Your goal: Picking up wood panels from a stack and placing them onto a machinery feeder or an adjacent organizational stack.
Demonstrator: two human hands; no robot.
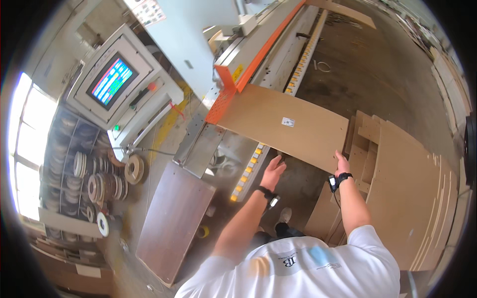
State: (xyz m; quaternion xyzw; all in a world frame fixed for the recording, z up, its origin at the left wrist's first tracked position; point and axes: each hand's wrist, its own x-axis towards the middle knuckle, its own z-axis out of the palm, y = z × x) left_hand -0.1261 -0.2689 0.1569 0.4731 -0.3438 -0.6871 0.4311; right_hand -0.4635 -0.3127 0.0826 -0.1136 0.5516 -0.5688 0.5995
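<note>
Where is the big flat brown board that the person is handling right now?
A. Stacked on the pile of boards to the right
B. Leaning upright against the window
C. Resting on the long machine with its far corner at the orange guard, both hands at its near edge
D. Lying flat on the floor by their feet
C: the brown board lies on the machine, its far corner at the orange guard, with the left hand and right hand at its near edge.

We wear a white short-sleeved T-shirt (pixel 308 268) with a small dark chest emblem at its 12 o'clock edge. Black wristbands, each with a small device attached: left wrist (pixel 268 194), right wrist (pixel 339 180). Forearms bare.
</note>
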